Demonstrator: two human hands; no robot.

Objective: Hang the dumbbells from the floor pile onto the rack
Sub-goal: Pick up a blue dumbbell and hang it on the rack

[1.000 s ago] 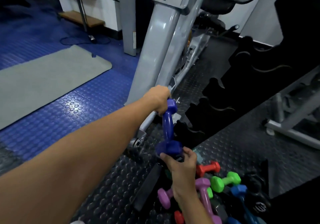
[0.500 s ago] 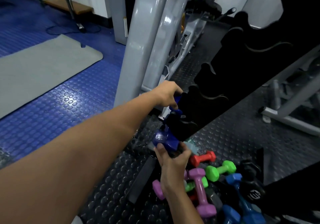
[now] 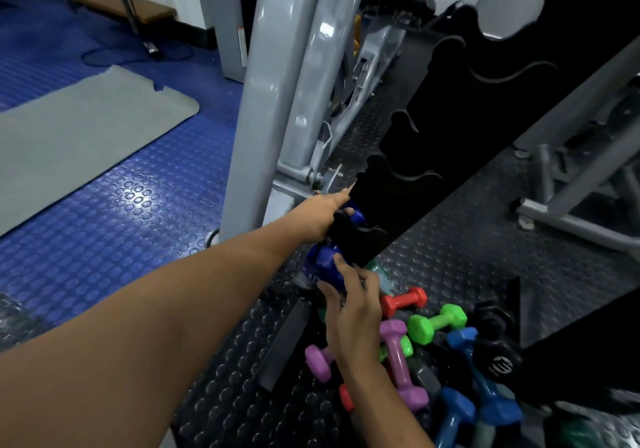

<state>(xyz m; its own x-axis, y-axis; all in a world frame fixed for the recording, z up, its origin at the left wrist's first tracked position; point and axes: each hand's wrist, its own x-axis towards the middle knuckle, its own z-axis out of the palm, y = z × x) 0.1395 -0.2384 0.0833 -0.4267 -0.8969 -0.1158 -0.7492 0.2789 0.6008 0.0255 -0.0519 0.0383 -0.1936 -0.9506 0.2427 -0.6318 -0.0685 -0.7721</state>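
Observation:
A dark blue dumbbell (image 3: 323,264) lies in the lowest notch of the black rack (image 3: 446,143). My left hand (image 3: 320,214) grips its far head behind the rack's edge. My right hand (image 3: 351,304) holds its near head from below. The handle is hidden by the rack's lip. On the floor under my right wrist lies the pile: a red dumbbell (image 3: 403,300), a green dumbbell (image 3: 436,323), a purple dumbbell (image 3: 401,364), a blue dumbbell (image 3: 481,378) and a black dumbbell (image 3: 495,343).
A grey exercise machine's frame (image 3: 273,101) stands just left of the rack. A grey mat (image 3: 76,132) lies on the blue studded floor at the left. Another grey machine base (image 3: 571,212) is at the right. The rack's upper notches hold nothing.
Both hands carried the dark blue dumbbell from upright in front of the rack into its lowest notch. The view has tilted down and closer to the rack.

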